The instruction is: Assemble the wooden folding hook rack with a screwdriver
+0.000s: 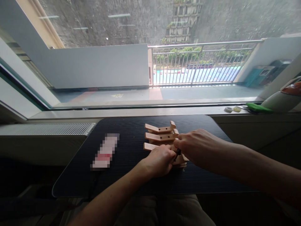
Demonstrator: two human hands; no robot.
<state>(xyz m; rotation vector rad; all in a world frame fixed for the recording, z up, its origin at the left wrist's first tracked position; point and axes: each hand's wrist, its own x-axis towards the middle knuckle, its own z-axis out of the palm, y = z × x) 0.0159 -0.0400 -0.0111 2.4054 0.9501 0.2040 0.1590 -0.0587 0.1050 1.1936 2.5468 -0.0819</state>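
Wooden rack (166, 137) on the black tabletop (129, 125), slats (152, 127) lengthwise left to right, nearest partly covered. Left hand (160, 159) closer to mid-slat, fingers curled shut on the rack; right hand (194, 142) at its right end, fingers bunched by a small dark piece (178, 152), hold hidden.

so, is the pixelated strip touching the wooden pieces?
Apart. The head view shows bare black tabletop between the pixelated strip and the wooden pieces.
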